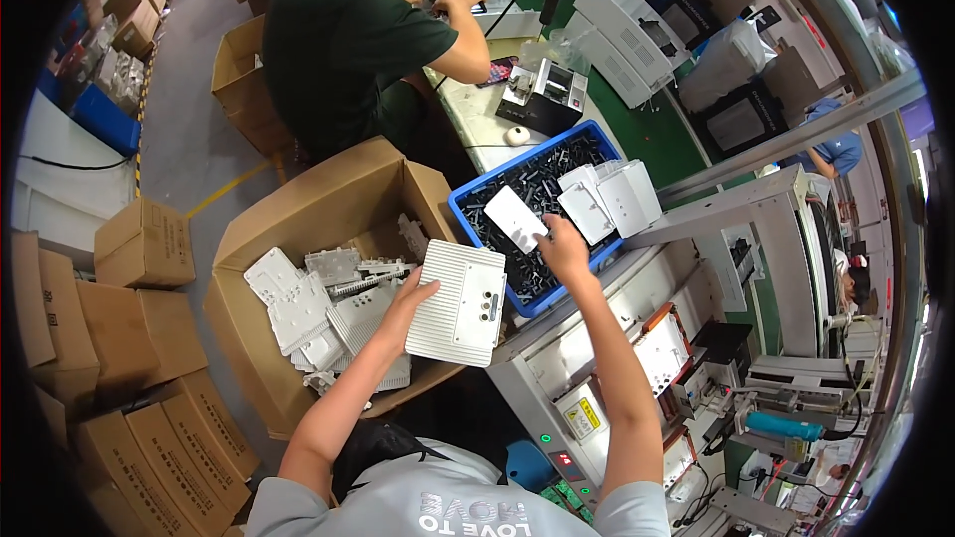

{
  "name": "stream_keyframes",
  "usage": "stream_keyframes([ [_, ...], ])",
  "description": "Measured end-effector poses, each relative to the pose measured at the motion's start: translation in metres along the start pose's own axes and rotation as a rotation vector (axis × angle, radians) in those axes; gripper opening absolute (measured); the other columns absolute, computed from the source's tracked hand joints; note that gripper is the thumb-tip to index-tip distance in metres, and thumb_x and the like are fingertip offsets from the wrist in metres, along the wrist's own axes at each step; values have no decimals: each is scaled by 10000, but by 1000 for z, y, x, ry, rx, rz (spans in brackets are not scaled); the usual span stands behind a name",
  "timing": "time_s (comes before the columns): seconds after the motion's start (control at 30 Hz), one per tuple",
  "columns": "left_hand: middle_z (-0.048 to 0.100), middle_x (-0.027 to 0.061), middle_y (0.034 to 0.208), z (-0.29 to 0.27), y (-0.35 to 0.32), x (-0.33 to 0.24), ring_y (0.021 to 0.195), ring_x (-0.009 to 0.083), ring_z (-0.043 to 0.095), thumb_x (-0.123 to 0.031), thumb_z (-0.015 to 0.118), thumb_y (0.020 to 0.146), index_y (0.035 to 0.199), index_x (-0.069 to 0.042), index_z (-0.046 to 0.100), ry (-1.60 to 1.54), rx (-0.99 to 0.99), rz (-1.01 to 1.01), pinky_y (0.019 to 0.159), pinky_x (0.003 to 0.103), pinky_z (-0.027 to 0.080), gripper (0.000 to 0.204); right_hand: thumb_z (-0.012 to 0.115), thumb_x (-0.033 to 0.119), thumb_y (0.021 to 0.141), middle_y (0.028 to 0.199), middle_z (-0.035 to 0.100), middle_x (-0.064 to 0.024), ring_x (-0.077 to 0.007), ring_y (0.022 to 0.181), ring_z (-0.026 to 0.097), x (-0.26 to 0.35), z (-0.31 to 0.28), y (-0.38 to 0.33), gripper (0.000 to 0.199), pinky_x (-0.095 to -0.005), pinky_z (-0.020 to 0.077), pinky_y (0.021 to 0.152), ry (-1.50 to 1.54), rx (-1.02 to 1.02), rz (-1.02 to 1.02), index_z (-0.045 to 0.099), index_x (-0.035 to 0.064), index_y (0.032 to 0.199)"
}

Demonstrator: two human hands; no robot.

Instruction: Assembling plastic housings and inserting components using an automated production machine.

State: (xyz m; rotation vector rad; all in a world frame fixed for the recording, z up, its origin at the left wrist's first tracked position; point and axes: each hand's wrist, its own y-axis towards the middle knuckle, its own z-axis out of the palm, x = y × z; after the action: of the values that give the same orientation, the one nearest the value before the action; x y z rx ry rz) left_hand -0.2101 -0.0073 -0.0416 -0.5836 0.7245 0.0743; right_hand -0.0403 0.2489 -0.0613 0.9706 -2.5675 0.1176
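My left hand (402, 310) grips the edge of a white ribbed housing (448, 288), which has small round ports and a slot on its right side. It is held over the near right rim of a large open cardboard box (261, 358). Inside that box lie several similar white housings (284, 298). My right hand (565, 249) is closed on the lower right end of a flat white cover plate (509, 215), above a blue bin (460, 211) full of small dark parts (572, 154). Several more white cover plates (619, 197) rest on the bin's right side.
A co-worker in a dark shirt (348, 40) sits ahead, handling a white casing at a bench. A small black-and-silver machine (542, 99) stands behind the bin. To the right is a metal-framed workstation (547, 378). Closed cardboard boxes (144, 244) are stacked at left.
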Motion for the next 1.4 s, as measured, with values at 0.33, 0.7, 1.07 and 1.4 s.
stream_keyframes([
  [0.33,522,124,1273,-34,-36,-5,1153,201,520,-161,545,911,1382,-4,357,39,-99,-15,964,295,413,531,739,137,609,1118,516,-182,-345,1046,504,31,75,35,799,-429,375,936,-246,-185,-79,379,-29,1303],
  [0.7,537,126,1257,-27,-31,-26,1136,192,538,-229,581,904,1362,22,375,176,126,-169,910,287,461,561,822,158,605,1212,482,-167,-359,1062,526,118,-78,-45,784,-408,456,931,57,372,-687,423,98,1278],
  [1.07,514,91,1294,37,-40,-3,1209,154,456,-273,588,917,1364,-9,398,415,443,-156,1011,293,364,553,538,52,774,1320,437,-105,-279,1273,417,131,-123,-171,657,-376,368,1059,-118,436,-952,326,35,1396],
  [1.4,531,69,1274,80,-73,-1,1157,130,495,-222,583,922,1367,-17,393,515,494,-219,968,270,403,526,509,88,832,1382,400,-105,-293,1309,374,108,-146,-231,598,-384,352,1078,-101,380,-840,327,57,1401],
])
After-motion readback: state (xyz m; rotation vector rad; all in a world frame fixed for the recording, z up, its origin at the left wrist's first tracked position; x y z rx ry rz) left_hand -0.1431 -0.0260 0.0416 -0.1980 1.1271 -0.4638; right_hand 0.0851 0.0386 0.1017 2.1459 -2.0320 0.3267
